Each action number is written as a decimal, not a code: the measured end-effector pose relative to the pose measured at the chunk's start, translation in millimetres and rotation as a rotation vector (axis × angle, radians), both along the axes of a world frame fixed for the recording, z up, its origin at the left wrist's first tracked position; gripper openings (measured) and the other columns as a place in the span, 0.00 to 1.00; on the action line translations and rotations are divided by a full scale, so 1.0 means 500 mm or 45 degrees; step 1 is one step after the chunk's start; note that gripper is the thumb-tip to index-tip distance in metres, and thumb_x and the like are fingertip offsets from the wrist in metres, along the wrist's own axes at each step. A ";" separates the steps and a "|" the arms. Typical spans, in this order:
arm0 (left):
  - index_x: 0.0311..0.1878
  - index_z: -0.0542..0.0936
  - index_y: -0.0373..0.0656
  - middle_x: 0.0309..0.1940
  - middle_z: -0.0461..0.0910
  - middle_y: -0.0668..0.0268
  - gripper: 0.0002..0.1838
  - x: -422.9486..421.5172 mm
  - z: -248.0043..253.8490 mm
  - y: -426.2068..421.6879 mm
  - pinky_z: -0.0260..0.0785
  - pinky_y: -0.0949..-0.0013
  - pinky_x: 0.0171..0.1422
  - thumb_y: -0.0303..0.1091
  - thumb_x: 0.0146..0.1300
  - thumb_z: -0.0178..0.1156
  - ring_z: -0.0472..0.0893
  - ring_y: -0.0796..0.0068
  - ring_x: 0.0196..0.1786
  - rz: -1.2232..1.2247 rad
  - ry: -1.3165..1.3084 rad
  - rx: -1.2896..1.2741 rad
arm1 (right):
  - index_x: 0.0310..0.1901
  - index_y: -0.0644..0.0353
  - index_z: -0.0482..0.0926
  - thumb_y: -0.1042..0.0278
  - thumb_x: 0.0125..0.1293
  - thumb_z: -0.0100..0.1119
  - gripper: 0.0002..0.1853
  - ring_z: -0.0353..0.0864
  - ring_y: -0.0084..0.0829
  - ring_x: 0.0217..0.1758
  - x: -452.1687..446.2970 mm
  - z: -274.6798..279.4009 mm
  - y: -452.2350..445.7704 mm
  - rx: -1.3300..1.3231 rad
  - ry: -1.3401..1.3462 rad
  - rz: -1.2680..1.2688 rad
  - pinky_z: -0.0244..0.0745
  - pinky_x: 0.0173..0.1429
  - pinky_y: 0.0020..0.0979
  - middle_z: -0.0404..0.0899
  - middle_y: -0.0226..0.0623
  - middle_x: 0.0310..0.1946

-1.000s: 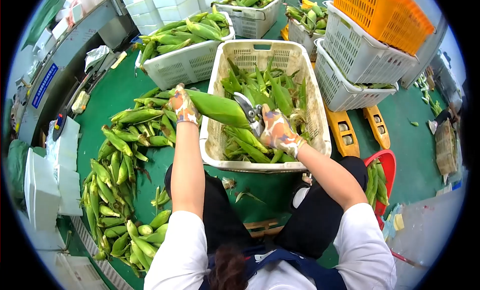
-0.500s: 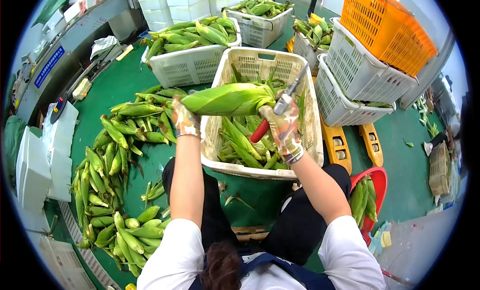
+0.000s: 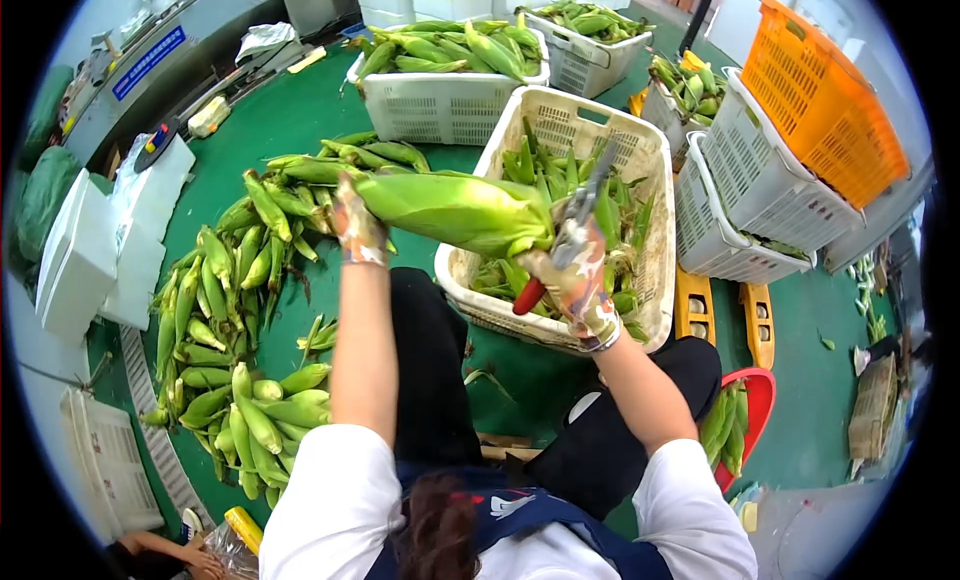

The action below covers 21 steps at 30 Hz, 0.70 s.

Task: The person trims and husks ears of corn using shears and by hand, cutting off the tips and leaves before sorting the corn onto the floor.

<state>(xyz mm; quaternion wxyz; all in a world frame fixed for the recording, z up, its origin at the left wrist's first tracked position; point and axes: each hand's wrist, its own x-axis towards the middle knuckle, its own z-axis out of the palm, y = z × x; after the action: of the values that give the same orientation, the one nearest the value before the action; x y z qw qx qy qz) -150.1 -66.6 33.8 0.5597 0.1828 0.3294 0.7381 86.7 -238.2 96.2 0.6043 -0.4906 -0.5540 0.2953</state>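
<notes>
Since the last frame the view has swung, and the ear of corn (image 3: pixel 460 210) has shifted left relative to the dirty white crate (image 3: pixel 655 280). Another person's hands (image 3: pixel 205 562) now show at the lower left edge.

Left hand (image 3: pixel 357 225), in a patterned glove, is closed around the ear's left end. Right hand (image 3: pixel 578 280), also gloved, holds the shears (image 3: pixel 590 195), blades angled up, red handle (image 3: pixel 529 297) sticking out below; its fingers are at the ear's stem end. Ear lies roughly level between both hands, husk on, left part above the green floor (image 3: pixel 340 100), right part over the crate.

Crate holds green husks (image 3: pixel 560 170). Loose corn pile (image 3: pixel 265 420) on the floor, left of the person's legs. Behind the crate, a white crate heaped with corn (image 3: pixel 430 115). To the right, an orange crate (image 3: pixel 810 90) on stacked white crates (image 3: pixel 770 170), yellow forks (image 3: pixel 693 310) near them. Red container (image 3: pixel 760 405) with more corn, right of the legs. Whether the shear blades are open: cannot tell.
</notes>
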 end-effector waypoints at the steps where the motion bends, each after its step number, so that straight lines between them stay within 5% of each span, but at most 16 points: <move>1: 0.49 0.70 0.36 0.42 0.76 0.54 0.23 0.017 -0.007 -0.032 0.72 0.55 0.46 0.49 0.66 0.45 0.78 0.58 0.42 0.024 -0.127 -0.007 | 0.45 0.62 0.66 0.74 0.42 0.68 0.27 0.72 0.24 0.34 -0.022 -0.002 -0.003 0.014 0.233 -0.023 0.72 0.39 0.27 0.70 0.31 0.31; 6: 0.53 0.67 0.37 0.44 0.75 0.54 0.27 0.019 -0.055 -0.107 0.70 0.56 0.50 0.54 0.67 0.39 0.76 0.56 0.45 0.023 -0.383 0.007 | 0.46 0.61 0.69 0.82 0.46 0.59 0.22 0.75 0.27 0.29 -0.119 -0.013 -0.009 0.166 0.979 -0.358 0.74 0.35 0.27 0.73 0.34 0.32; 8: 0.49 0.70 0.39 0.37 0.77 0.56 0.24 -0.023 -0.058 -0.108 0.73 0.57 0.44 0.52 0.65 0.46 0.78 0.57 0.37 0.237 -0.059 0.026 | 0.44 0.62 0.68 0.80 0.46 0.60 0.21 0.73 0.26 0.28 -0.123 -0.021 -0.016 0.127 1.073 -0.322 0.73 0.31 0.26 0.73 0.35 0.31; 9: 0.47 0.72 0.39 0.34 0.77 0.57 0.22 -0.049 -0.060 -0.110 0.74 0.58 0.42 0.51 0.64 0.49 0.79 0.58 0.34 0.339 0.102 0.030 | 0.44 0.62 0.68 0.78 0.46 0.61 0.21 0.73 0.26 0.29 -0.111 -0.019 -0.030 0.008 0.511 -0.354 0.73 0.32 0.25 0.72 0.34 0.31; 10: 0.45 0.73 0.39 0.29 0.77 0.59 0.20 -0.104 -0.083 -0.075 0.74 0.58 0.38 0.47 0.63 0.54 0.79 0.60 0.30 0.143 -0.365 0.458 | 0.43 0.62 0.68 0.77 0.46 0.62 0.21 0.73 0.25 0.30 -0.096 -0.010 -0.048 -0.108 -0.054 -0.372 0.73 0.32 0.25 0.72 0.33 0.31; 11: 0.44 0.74 0.38 0.26 0.77 0.60 0.19 -0.117 0.021 -0.092 0.74 0.58 0.38 0.47 0.63 0.53 0.78 0.62 0.29 0.190 0.071 0.048 | 0.44 0.62 0.68 0.73 0.44 0.66 0.24 0.73 0.28 0.32 -0.092 -0.024 -0.065 -0.251 0.007 -0.153 0.72 0.36 0.26 0.72 0.34 0.32; 12: 0.42 0.74 0.36 0.26 0.77 0.60 0.20 -0.146 0.064 -0.081 0.73 0.61 0.34 0.46 0.63 0.53 0.78 0.65 0.28 0.280 0.579 -0.129 | 0.40 0.64 0.67 0.72 0.45 0.62 0.20 0.74 0.32 0.23 -0.102 0.001 -0.085 0.047 -0.628 -0.203 0.71 0.28 0.31 0.74 0.36 0.24; 13: 0.34 0.75 0.37 0.22 0.76 0.62 0.21 -0.156 0.079 -0.058 0.71 0.66 0.30 0.50 0.60 0.56 0.77 0.69 0.24 0.220 0.490 0.100 | 0.40 0.64 0.67 0.72 0.45 0.62 0.20 0.74 0.32 0.23 -0.109 -0.012 -0.097 0.049 -0.628 -0.197 0.71 0.28 0.31 0.74 0.36 0.24; 15: 0.25 0.76 0.37 0.18 0.76 0.64 0.24 -0.155 0.121 -0.061 0.69 0.72 0.26 0.54 0.57 0.60 0.75 0.74 0.20 0.115 0.481 0.317 | 0.42 0.67 0.65 0.68 0.49 0.58 0.20 0.77 0.40 0.25 -0.101 -0.036 -0.111 0.054 -1.206 0.069 0.72 0.29 0.36 0.75 0.43 0.24; 16: 0.25 0.76 0.37 0.19 0.77 0.64 0.25 -0.150 0.147 -0.079 0.69 0.72 0.26 0.54 0.56 0.61 0.76 0.74 0.20 0.059 0.574 0.298 | 0.44 0.68 0.64 0.65 0.47 0.63 0.25 0.78 0.40 0.26 -0.105 0.016 -0.131 -0.149 -1.107 0.206 0.72 0.30 0.36 0.76 0.42 0.26; 18: 0.33 0.75 0.37 0.23 0.78 0.61 0.20 -0.167 0.117 -0.073 0.70 0.68 0.27 0.49 0.59 0.59 0.77 0.71 0.22 0.052 0.701 0.090 | 0.47 0.67 0.63 0.63 0.42 0.69 0.32 0.77 0.40 0.27 -0.079 -0.012 -0.149 0.069 -0.937 0.180 0.73 0.31 0.35 0.76 0.41 0.28; 21: 0.33 0.74 0.39 0.23 0.77 0.61 0.17 -0.127 0.097 -0.128 0.71 0.65 0.27 0.46 0.61 0.58 0.77 0.67 0.22 -0.167 0.061 0.132 | 0.48 0.66 0.66 0.64 0.34 0.75 0.37 0.76 0.32 0.30 -0.100 0.000 -0.179 0.152 -0.884 0.164 0.74 0.37 0.30 0.76 0.39 0.32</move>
<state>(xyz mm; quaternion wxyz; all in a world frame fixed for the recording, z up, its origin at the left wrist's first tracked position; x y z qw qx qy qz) -213.8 -130.6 82.5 0.5886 0.2505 0.2914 0.7113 36.7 -328.0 96.1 0.3879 -0.4894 -0.7724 0.1157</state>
